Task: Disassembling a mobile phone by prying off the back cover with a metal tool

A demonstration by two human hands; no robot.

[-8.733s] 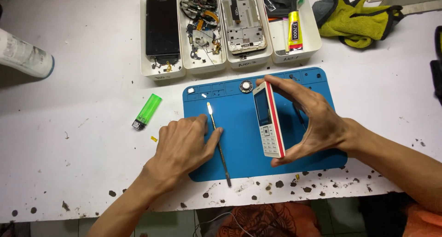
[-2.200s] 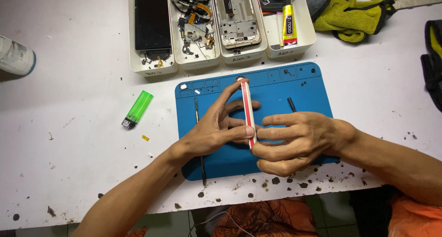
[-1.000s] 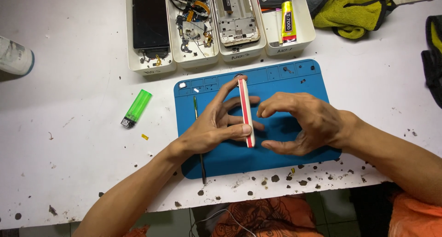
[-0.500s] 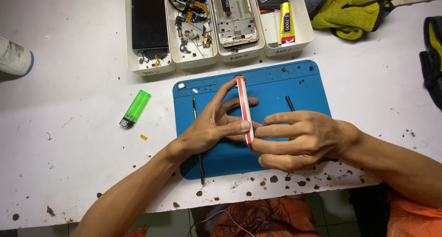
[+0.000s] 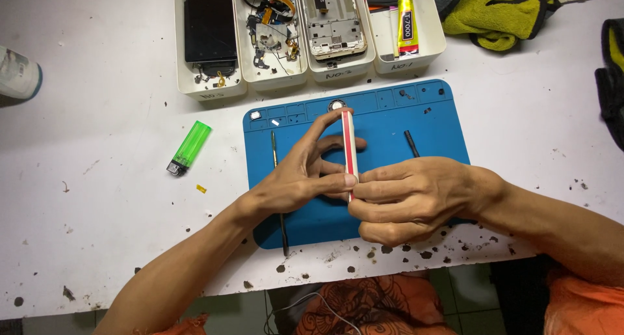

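While your left hand (image 5: 296, 179) and right hand (image 5: 409, 198) meet over the blue mat (image 5: 429, 123), both closed on the red-and-white phone (image 5: 349, 146) standing on its edge, thin metal tool (image 5: 279, 198) lying under your left wrist, green lighter (image 5: 190, 147) left of the mat, white trays (image 5: 208, 91) on the far side.

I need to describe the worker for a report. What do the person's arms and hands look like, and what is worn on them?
Both hands, left hand and right hand, are bare: no gloves, rings or watch visible. The forearms are bare too, without sleeves.
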